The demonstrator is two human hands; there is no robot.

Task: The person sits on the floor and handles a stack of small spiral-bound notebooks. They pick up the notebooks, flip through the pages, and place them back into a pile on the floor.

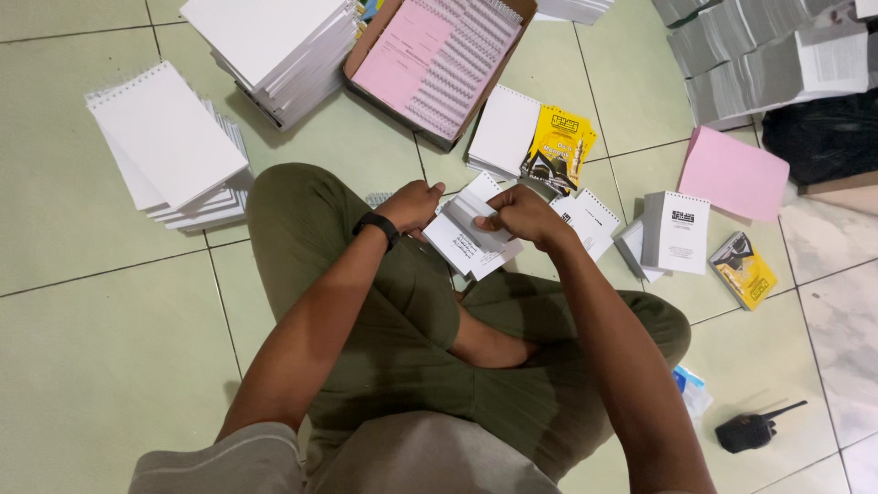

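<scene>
I sit cross-legged on the pale green tiled floor (101,311), and both my hands meet over my knee on a small sheaf of white printed pages (471,233). My left hand (412,205) is closed, fingers curled and pinching the sheaf's left edge; my right hand (523,215) is closed too, thumb and fingers pressed on the upper right corner, where one sheet is bent up. The sheaf sits between my hands, just above my olive trouser leg, tilted toward me. By my judgement I am in the middle of gathering and squaring loose pages into one set, not yet binding them: the edges look uneven and one leaf stands proud. The next move, as I see it, calls for a firm pinch on one side while the other hand taps or slides the leaves flush, taking care that the bent sheet does not crease. Around me lie a stack of white spiral-bound pads (174,146) on my left, a cardboard box (361,55) holding pink sheets and wire-bound books ahead, a yellow cover (556,146) on a white pad just beyond my hands, a loose pink sheet (732,174) to the right, and a black handheld radio (754,428) near my right knee.
</scene>
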